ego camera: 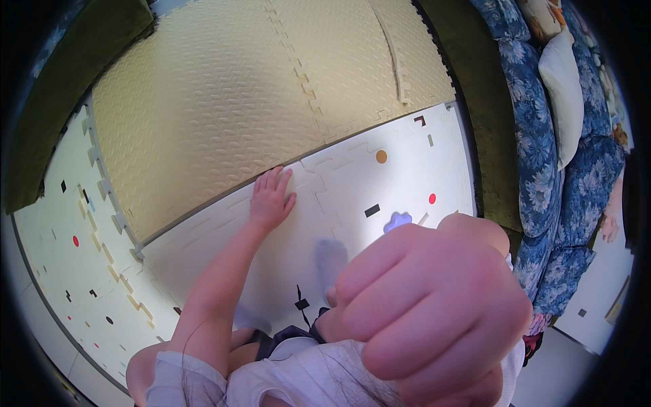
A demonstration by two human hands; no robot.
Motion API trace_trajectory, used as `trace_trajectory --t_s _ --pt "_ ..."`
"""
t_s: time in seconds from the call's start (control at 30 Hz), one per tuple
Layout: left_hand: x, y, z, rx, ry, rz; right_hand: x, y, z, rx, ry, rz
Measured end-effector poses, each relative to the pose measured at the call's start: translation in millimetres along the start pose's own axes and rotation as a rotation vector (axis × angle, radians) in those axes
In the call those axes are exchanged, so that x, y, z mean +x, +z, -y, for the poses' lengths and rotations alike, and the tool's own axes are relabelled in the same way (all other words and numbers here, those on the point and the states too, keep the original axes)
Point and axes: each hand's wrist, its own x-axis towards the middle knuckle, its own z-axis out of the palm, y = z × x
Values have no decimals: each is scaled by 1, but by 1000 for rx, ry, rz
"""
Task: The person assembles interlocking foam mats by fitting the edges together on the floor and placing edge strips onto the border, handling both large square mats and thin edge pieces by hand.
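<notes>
My left hand (271, 199) rests palm down with spread fingers on a white foam mat (356, 173), its fingertips at the border of a raised cream foam mat (218, 122). It holds nothing. My right hand (437, 305) is a closed fist very near the camera, and its palm side is hidden. Beyond this fist lies a purple flower-shaped piece (397, 222), partly covered by it. A brown disc (381, 156), a red dot (432, 198) and a dark rectangle (373, 210) mark the white mat, whether loose or printed I cannot tell.
A sofa with blue floral cushions (534, 152) and a white pillow (562, 91) stands right. Dark green padded edges (491, 168) flank both sides. At left, another white mat (61, 264) bears small coloured marks. A raised strip (391, 51) crosses the cream mat.
</notes>
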Motion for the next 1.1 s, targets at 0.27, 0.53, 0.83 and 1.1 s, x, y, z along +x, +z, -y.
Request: trace_trajectory --t_s 0.27,0.53,0.83,1.1 --pt "0 -3 7 -141 -80 -106 4 14 5 146 315 363" --pt "-30 -60 106 -78 -259 -261 -5 -2 -45 -341 731 423" --pt "-133 -141 291 594 -1079 -412 -217 -130 -219 -1186 748 263" --pt "-137 -186 316 -213 -1328 -287 -201 -142 -235 -1086 622 336"
